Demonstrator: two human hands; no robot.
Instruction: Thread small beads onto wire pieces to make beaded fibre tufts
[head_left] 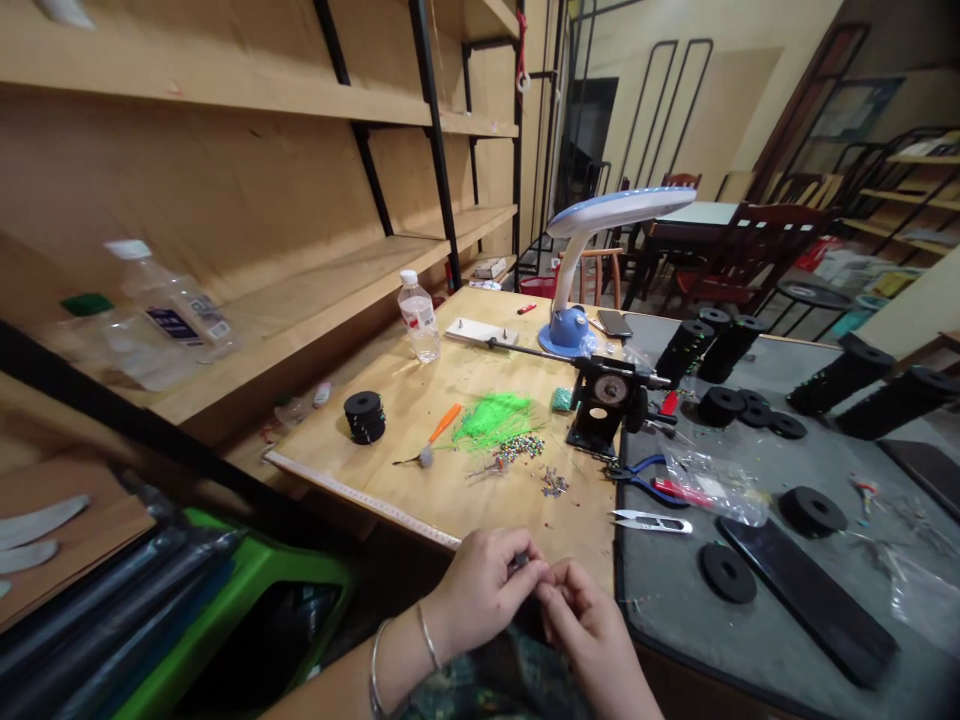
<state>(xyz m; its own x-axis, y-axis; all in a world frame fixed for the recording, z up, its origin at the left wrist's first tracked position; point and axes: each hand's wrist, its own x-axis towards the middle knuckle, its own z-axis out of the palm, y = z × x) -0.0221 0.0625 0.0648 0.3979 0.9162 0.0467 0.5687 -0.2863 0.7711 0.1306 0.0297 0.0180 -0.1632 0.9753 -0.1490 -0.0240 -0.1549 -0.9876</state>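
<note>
Beyond left hand (480, 590), blurred bottle label (417, 316)

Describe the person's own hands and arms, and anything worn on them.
Both hands are bare, no gloves. The left hand has two thin silver bangles on its wrist, and that forearm shows no sleeve. The right hand shows no ring or bracelet in view.

Pinched dark piece (520, 561) showing too small to identify; right hand (592, 640) running off bottom edge, shelf bottles (161, 310) blurring.
</note>
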